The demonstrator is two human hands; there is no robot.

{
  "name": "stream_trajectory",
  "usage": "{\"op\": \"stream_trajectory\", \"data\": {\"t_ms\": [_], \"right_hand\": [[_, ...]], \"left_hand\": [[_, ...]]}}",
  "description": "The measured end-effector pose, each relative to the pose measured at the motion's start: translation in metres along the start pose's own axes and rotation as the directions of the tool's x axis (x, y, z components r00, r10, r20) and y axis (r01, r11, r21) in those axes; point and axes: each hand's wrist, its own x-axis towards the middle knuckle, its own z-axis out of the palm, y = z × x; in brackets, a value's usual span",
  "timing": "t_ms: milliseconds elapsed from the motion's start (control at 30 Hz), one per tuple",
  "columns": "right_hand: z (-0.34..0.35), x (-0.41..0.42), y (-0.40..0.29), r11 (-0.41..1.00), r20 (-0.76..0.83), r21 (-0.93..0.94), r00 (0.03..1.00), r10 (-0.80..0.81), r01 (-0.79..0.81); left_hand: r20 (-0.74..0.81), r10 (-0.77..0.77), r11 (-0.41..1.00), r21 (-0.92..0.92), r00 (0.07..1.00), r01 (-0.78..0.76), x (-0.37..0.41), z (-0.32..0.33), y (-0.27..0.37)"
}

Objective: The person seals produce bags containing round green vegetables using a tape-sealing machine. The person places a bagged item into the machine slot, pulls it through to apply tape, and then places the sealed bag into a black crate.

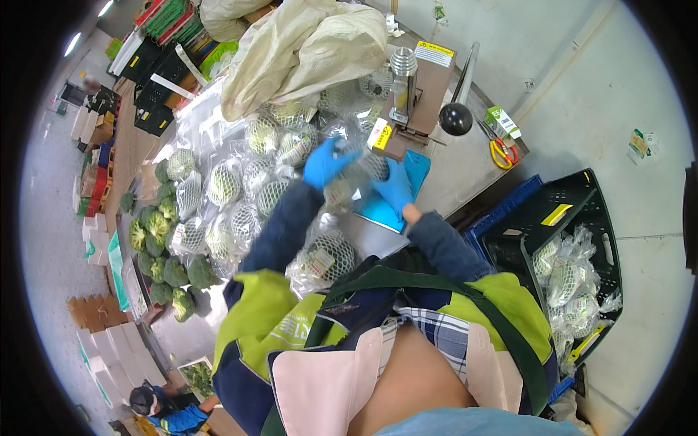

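Note:
My left hand (pixel 325 166), in a blue glove, grips a clear plastic bag (pixel 339 192) in front of a brown bench-top machine (pixel 422 92). The bag holds a vegetable in a white foam net (pixel 374 165), slightly blurred. My right hand (pixel 397 188), also gloved in blue, closes on the netted vegetable's near side, below the machine's front end. A bright blue pad (pixel 381 213) lies under that hand. The machine carries a lever with a black ball knob (pixel 456 119). Close to my body rests another bagged, netted vegetable (pixel 330 256) bearing a label.
Many bagged, netted vegetables (pixel 223 182) cover the table's left side, beside loose broccoli heads (pixel 158 223). A white woven sack (pixel 311 49) lies behind them. Red-handled scissors (pixel 503 153) and a small box (pixel 503 122) sit right. A dark crate (pixel 600 234) holds bagged produce. A co-worker (pixel 174 409) is lower left.

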Motion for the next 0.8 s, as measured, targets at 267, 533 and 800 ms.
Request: {"op": "stream_trajectory", "data": {"t_ms": [267,533,800], "right_hand": [[-0.028,-0.038,-0.080,0.803,0.288,-0.402,0.893,-0.345,0.440],[-0.087,-0.036,-0.156,0.920,-0.124,0.098,0.922,-0.368,0.380],[-0.148,-0.050,-0.191,0.904,0.084,0.367,0.959,-0.269,0.221]], "left_hand": [[0.108,-0.166,0.653,-0.733,0.980,0.192,-0.094,0.030,-0.006],[-0.282,0.350,0.857,-0.289,0.893,-0.427,-0.118,-0.027,0.062],[0.076,0.280,0.539,-0.837,0.957,-0.091,-0.116,0.021,0.055]]}}
